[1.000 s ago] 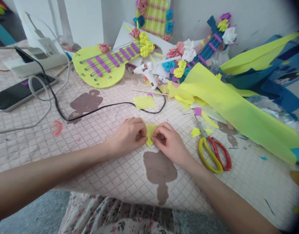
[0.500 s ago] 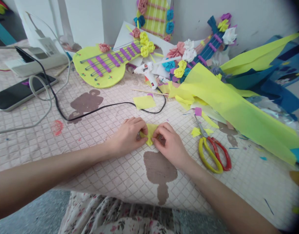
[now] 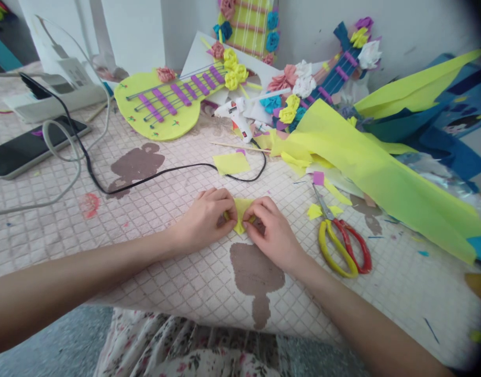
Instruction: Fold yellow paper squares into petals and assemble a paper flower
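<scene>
A small folded piece of yellow paper [image 3: 242, 212] lies on the pink quilted table cover [image 3: 177, 283], pinched from both sides. My left hand [image 3: 207, 217] has its fingers curled on the paper's left edge. My right hand [image 3: 272, 231] has its fingers bent down on the right edge. Both hands rest on the cover, fingertips almost touching. Most of the paper is hidden under the fingers.
Yellow and red scissors [image 3: 342, 246] lie to the right. A large yellow sheet [image 3: 373, 167], a glue gun [image 3: 236, 118] with its black cord [image 3: 161, 175], a yellow paper guitar [image 3: 165, 102], a flat yellow square [image 3: 231, 163] and a phone [image 3: 26, 149] surround the hands.
My fingers have shifted slightly on the yellow paper, the right fingertips pressing closer to the left. The view has tilted a little; nothing else has moved.
</scene>
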A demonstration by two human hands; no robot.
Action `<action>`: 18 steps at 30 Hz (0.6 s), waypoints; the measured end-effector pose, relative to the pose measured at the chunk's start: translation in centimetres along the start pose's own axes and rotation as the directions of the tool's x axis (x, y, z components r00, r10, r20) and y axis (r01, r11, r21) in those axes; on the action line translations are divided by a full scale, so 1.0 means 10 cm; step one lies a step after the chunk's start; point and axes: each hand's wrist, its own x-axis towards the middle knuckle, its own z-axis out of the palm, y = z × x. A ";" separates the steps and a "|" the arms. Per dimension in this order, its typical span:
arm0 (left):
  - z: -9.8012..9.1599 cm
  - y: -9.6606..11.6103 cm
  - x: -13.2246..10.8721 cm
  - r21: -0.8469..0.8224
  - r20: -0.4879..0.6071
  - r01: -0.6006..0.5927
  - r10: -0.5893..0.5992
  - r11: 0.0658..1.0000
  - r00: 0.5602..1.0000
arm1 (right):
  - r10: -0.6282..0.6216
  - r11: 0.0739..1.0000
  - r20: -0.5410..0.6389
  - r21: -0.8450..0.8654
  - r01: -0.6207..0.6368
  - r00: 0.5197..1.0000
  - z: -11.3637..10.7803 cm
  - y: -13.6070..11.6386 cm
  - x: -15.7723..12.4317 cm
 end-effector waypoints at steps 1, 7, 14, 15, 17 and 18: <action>0.00 0.00 0.00 0.005 0.002 -0.002 0.002 1.000 1.000 | -0.004 1.000 -0.001 -0.006 0.004 1.000 0.00 0.00 0.00; 0.00 0.01 -0.01 0.023 0.009 -0.013 0.013 1.000 1.000 | -0.032 0.999 -0.002 -0.035 0.032 0.999 0.00 0.00 0.00; -0.04 0.03 0.00 0.026 0.048 -0.011 0.010 1.000 0.999 | -0.045 0.999 0.031 -0.011 0.045 0.998 -0.04 0.00 -0.02; -0.05 0.03 0.00 0.023 0.057 -0.011 0.010 1.000 0.998 | -0.041 0.999 0.043 -0.007 0.042 0.998 -0.05 -0.01 -0.02; -0.07 0.04 0.00 0.018 0.074 -0.009 0.007 1.000 0.997 | -0.031 1.000 0.068 0.001 0.031 0.997 -0.07 -0.02 -0.02; -0.08 0.04 0.01 0.018 0.087 -0.007 0.005 1.000 0.996 | -0.027 1.000 0.078 0.005 0.026 0.997 -0.08 -0.02 -0.02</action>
